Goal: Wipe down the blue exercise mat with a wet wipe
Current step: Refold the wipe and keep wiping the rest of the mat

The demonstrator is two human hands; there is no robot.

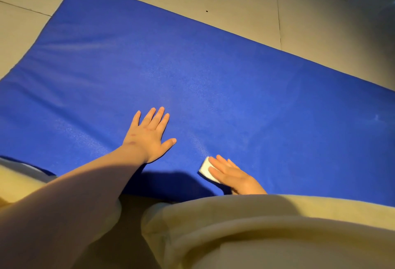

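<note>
The blue exercise mat (192,72) lies flat on the tiled floor and fills most of the view. My left hand (149,135) rests palm down on the mat near its front edge, fingers spread, holding nothing. To its right, my right hand (233,175) presses a folded white wet wipe (206,168) flat against the mat with its fingers. Only the wipe's left part shows from under the fingers. Faint damp streaks show on the mat to the right of the wipe.
Pale floor tiles (235,1) surround the mat at the back and left. My knees in cream-coloured clothing (256,232) fill the bottom of the view at the mat's front edge.
</note>
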